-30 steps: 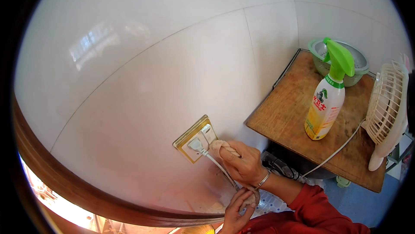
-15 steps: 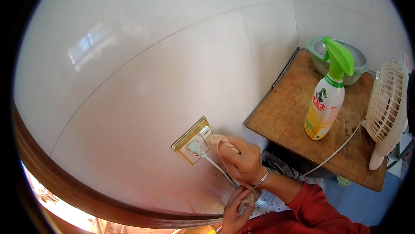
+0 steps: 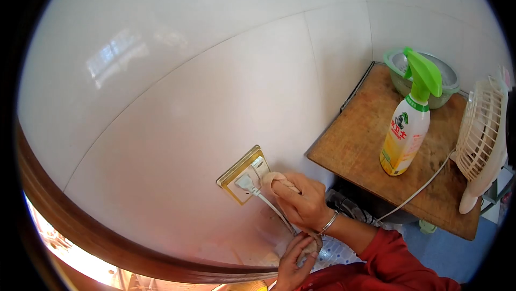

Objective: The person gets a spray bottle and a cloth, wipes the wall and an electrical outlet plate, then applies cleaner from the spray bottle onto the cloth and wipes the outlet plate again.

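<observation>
A beige cloth is bunched in my right hand, whose fingers are closed around it. Its bundled tip lies at the right edge of the wall socket, which has a gold frame. A white plug sits in the socket, and its cord runs down beside my right hand. Lower down, just under the right wrist, my left hand is closed on another part of the cloth. Whether the two parts join behind the right hand is hidden.
To the right stands a wooden table. On it are a spray bottle with a green trigger, a green basin with a colander, and a cream fan. Brown wooden trim edges the white wall.
My right hand and the cloth have shifted slightly right and down, away from the socket's face, showing more of it. The view has moved a little. My left hand keeps its grip.
</observation>
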A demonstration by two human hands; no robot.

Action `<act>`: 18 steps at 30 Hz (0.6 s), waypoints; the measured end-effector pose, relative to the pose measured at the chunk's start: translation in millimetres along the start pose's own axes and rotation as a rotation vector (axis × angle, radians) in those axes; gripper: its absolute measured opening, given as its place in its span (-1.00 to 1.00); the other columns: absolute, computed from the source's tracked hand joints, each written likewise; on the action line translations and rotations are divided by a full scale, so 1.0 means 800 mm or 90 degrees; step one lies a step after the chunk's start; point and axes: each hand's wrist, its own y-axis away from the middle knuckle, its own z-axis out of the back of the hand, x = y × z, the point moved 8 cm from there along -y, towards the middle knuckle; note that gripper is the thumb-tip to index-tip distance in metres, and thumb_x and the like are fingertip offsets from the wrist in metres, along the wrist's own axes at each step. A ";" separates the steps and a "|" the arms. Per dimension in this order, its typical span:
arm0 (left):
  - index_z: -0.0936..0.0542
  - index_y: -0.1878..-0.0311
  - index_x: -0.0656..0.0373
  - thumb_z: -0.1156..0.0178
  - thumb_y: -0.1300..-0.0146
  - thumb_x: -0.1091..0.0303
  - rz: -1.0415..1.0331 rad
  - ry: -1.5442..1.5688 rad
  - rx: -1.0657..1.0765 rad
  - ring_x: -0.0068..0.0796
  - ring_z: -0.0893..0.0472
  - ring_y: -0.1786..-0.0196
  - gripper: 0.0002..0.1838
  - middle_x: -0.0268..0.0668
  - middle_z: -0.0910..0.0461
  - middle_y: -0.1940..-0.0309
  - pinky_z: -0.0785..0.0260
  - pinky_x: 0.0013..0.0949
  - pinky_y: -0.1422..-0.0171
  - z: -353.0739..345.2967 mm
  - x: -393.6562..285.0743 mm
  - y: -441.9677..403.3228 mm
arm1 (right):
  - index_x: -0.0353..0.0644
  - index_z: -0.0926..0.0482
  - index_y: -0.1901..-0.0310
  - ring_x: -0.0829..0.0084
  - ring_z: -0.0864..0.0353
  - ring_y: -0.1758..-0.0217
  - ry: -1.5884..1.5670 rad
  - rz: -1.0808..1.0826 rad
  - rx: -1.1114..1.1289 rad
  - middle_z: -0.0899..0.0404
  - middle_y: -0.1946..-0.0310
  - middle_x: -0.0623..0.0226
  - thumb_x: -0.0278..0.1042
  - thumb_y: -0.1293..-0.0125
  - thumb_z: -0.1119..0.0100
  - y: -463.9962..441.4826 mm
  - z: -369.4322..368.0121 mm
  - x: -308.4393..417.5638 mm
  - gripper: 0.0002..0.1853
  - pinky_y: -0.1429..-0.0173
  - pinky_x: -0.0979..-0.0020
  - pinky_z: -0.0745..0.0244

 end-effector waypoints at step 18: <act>-0.49 -0.27 0.15 -0.21 -0.26 0.46 0.005 -0.028 0.069 -0.26 -0.36 -0.37 -0.52 -0.17 -0.32 -0.37 -0.37 -0.31 -0.21 -0.015 0.034 -0.005 | -0.02 -0.67 0.05 0.33 -0.59 0.38 0.023 -0.023 0.110 -0.55 0.26 0.29 -0.48 0.02 -0.29 0.050 -0.028 -0.021 -0.60 0.42 0.34 -0.50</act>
